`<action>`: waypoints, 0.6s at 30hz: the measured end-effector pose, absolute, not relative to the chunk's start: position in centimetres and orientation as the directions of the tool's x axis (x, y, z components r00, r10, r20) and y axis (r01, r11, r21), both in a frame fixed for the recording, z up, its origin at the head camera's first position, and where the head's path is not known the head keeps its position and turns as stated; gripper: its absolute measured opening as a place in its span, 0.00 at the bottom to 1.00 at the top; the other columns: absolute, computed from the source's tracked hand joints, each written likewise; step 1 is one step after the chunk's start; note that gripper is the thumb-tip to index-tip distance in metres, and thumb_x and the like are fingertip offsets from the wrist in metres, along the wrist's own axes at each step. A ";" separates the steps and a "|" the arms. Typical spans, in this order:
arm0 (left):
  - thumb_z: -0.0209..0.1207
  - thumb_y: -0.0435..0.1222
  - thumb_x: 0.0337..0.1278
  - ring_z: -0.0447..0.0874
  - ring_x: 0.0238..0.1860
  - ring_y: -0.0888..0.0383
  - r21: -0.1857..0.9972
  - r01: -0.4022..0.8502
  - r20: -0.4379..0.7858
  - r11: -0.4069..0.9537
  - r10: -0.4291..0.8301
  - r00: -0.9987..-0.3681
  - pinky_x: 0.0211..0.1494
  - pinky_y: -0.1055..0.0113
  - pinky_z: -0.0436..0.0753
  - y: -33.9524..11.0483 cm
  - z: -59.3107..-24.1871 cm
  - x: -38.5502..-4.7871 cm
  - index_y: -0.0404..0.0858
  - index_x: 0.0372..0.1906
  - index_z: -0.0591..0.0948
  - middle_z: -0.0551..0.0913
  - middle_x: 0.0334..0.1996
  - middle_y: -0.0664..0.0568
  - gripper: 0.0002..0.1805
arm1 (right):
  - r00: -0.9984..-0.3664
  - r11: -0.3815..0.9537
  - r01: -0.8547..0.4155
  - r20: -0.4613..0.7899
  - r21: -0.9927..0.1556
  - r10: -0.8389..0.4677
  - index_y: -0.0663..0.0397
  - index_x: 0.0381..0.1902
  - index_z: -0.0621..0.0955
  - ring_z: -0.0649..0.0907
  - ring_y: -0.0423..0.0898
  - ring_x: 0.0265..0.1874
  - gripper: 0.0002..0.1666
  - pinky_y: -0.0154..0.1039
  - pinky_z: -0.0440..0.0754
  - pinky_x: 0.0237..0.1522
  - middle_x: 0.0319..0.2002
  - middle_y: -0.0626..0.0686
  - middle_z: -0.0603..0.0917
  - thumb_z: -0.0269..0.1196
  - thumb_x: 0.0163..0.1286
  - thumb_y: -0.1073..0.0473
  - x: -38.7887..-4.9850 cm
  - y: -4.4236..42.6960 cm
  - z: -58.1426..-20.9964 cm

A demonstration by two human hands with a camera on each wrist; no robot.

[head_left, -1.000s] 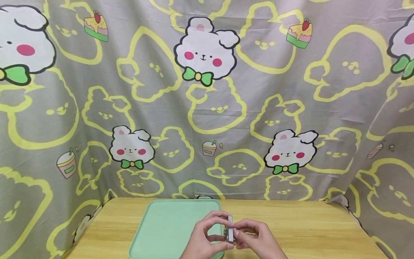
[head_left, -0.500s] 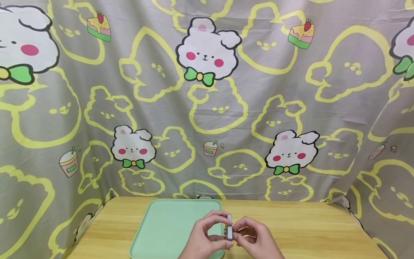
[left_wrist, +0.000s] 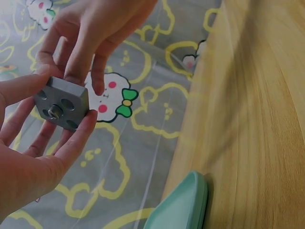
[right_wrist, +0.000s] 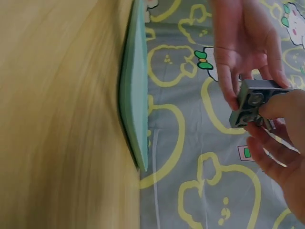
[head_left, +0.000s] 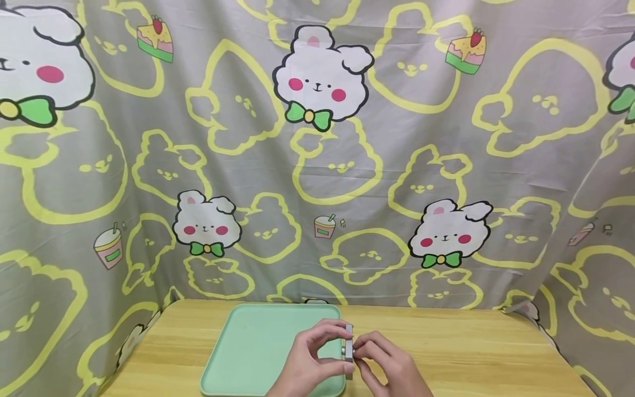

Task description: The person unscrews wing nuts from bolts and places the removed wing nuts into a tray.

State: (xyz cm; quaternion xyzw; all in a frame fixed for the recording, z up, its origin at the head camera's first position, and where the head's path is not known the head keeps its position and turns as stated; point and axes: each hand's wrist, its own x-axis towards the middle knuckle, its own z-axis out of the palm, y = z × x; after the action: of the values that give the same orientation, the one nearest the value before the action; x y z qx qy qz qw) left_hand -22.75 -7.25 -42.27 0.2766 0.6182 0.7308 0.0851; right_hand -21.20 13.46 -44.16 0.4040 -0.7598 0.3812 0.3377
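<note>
A small grey square block (left_wrist: pixel 62 104) with round holes near its corners is held upright above the table. My left hand (head_left: pixel 310 355) grips it by its top and bottom edges, between fingers and thumb. A metal screw (left_wrist: pixel 55 111) shows at the middle of its left face. On the other side, my right hand (head_left: pixel 392 364) has curled fingers at the block's centre, around a short threaded part (right_wrist: pixel 270 125). Its fingertips partly hide that part. The right wrist view shows round recesses on this face.
A mint-green tray (head_left: pixel 258 350) lies on the wooden table (head_left: pixel 461 353), left of and partly behind the left hand. A patterned grey curtain (head_left: pixel 317 182) surrounds the table at the back and sides.
The right hand's fingers have shifted at the block's centre, with index finger and thumb now farther apart. The left hand keeps its grip, and the block has moved slightly left and up.
</note>
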 end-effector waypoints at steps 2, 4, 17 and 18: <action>0.73 0.29 0.55 0.78 0.62 0.48 0.953 0.210 0.291 -0.217 0.466 -0.835 0.52 0.53 0.90 -7.3 -42.3 -22.7 0.30 0.56 0.82 0.75 0.63 0.35 0.23 | -0.389 0.404 -0.885 0.843 -0.230 -0.372 0.45 0.40 0.80 0.83 0.36 0.37 0.03 0.22 0.84 0.39 0.44 0.43 0.80 0.63 0.77 0.59 -21.3 13.4 -44.3; 0.73 0.29 0.56 0.78 0.62 0.48 0.955 0.207 0.286 -0.214 0.466 -0.837 0.52 0.53 0.90 -7.3 -42.3 -22.7 0.30 0.56 0.82 0.76 0.63 0.38 0.22 | -0.372 0.413 -0.887 0.849 -0.206 -0.376 0.46 0.40 0.80 0.82 0.35 0.36 0.03 0.21 0.83 0.39 0.44 0.44 0.80 0.63 0.76 0.60 -21.3 13.3 -44.4; 0.74 0.27 0.53 0.75 0.65 0.51 0.948 0.249 0.313 -0.197 0.447 -0.838 0.51 0.51 0.90 -7.2 -42.2 -22.7 0.32 0.54 0.83 0.72 0.64 0.32 0.22 | -0.824 0.285 -0.566 0.517 -0.774 -0.231 0.43 0.44 0.83 0.86 0.43 0.43 0.09 0.37 0.90 0.39 0.45 0.49 0.85 0.68 0.72 0.64 -20.6 14.0 -43.0; 0.74 0.27 0.53 0.75 0.65 0.50 0.948 0.253 0.315 -0.195 0.447 -0.837 0.51 0.51 0.90 -7.2 -42.2 -22.7 0.32 0.54 0.83 0.72 0.64 0.32 0.22 | -0.870 0.248 -0.488 0.445 -0.837 -0.211 0.48 0.45 0.83 0.87 0.44 0.43 0.05 0.38 0.91 0.39 0.45 0.52 0.85 0.67 0.73 0.62 -20.6 14.1 -42.9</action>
State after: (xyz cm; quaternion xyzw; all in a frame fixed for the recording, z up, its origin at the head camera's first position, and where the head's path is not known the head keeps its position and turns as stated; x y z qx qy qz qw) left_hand -22.67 -7.20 -42.21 0.2775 0.6307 0.7216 0.0675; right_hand -20.59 14.09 -42.93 0.2240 -0.7805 0.5708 0.1215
